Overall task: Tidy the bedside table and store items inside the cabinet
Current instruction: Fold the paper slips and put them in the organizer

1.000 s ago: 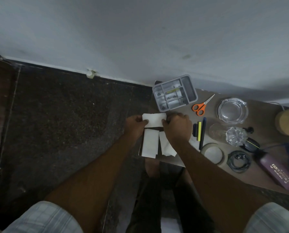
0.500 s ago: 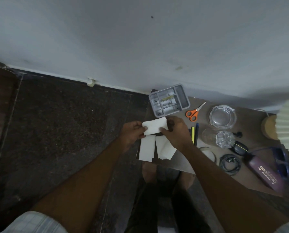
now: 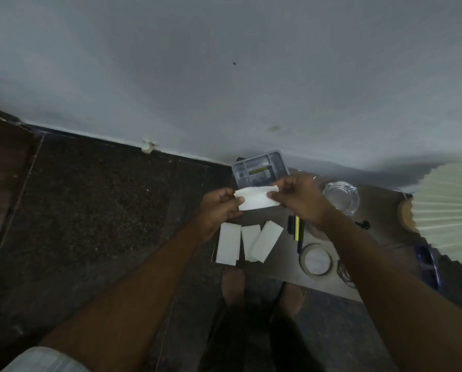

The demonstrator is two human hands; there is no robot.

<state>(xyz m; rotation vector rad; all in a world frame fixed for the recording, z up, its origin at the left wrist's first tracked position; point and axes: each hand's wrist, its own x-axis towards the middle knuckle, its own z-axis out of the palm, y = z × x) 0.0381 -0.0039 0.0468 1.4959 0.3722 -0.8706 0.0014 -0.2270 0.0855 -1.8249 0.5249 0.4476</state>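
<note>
A white folded tissue (image 3: 256,198) is held in the air above the bedside table (image 3: 372,253). My left hand (image 3: 219,208) pinches its left end and my right hand (image 3: 299,198) pinches its right end. Below it, three more folded white tissues (image 3: 247,241) lie side by side at the table's left edge. A grey compartment organiser tray (image 3: 260,170) sits at the table's back left corner, partly hidden behind the tissue and my right hand.
On the table are a glass ashtray (image 3: 341,197), pens and a yellow marker (image 3: 295,229), a round lid (image 3: 317,260), a coiled cable (image 3: 345,272) and a pleated lampshade (image 3: 450,208) at the right. Dark stone floor lies to the left; my feet (image 3: 262,291) are below the table's front edge.
Both hands have lifted the tissue off the table and raised it toward the tray. The view has tilted up, so the lampshade now fills the right edge.
</note>
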